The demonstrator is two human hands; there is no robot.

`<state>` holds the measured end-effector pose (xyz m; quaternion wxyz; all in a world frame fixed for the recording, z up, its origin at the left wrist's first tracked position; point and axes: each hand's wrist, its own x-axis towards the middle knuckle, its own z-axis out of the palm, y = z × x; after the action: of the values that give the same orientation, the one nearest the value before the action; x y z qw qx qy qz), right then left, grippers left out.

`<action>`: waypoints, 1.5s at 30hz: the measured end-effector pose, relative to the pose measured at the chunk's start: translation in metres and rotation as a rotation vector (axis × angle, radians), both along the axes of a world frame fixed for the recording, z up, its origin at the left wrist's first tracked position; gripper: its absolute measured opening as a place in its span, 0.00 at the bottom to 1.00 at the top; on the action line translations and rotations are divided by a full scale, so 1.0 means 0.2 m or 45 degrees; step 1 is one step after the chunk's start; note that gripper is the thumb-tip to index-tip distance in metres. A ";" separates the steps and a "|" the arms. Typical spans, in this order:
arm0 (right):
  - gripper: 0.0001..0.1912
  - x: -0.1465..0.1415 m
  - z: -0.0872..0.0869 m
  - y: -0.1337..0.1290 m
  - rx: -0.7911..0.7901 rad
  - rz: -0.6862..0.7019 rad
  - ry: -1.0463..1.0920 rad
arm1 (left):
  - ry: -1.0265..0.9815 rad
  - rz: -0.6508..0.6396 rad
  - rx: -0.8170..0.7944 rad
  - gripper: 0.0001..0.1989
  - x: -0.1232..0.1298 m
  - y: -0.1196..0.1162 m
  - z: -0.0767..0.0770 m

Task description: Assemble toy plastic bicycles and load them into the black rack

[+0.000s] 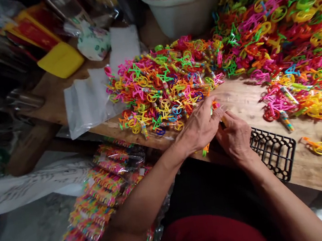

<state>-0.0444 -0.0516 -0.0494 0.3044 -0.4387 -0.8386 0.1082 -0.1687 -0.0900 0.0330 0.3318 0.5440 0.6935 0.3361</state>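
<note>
My left hand [199, 127] and my right hand [233, 130] meet at the front edge of the wooden table, their fingers closed together around a small colourful plastic toy. Most of that toy is hidden by the fingers; an orange and green part [206, 150] sticks out below my left hand. Just beyond my left hand lies a heap of bright plastic toys [162, 84], bicycle-like, many with small tubes of coloured beads. A black plastic grid basket [274, 152] is beside my right wrist.
A larger pile of plastic toy parts [294, 31] covers the right side. Behind stands a white tub [185, 12] with more pieces. Clear plastic bags [87, 102] and a yellow scoop-like object [61, 60] lie left. Filled packets [92, 204] are stacked below the table [236, 94].
</note>
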 end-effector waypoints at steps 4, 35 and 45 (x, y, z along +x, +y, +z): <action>0.11 0.00 -0.01 0.00 -0.009 0.014 0.056 | -0.083 0.074 -0.035 0.22 -0.02 0.00 0.00; 0.10 -0.03 -0.04 -0.02 0.237 -0.036 -0.044 | 0.114 -0.119 -0.200 0.18 -0.10 0.19 0.02; 0.06 -0.04 -0.05 -0.02 0.111 -0.042 -0.057 | 0.344 -0.025 -0.409 0.22 -0.08 0.21 0.07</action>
<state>-0.0523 -0.0563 -0.0587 0.3060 -0.4412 -0.8417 0.0565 -0.1849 -0.0483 0.0467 0.3214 0.5311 0.7710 0.1420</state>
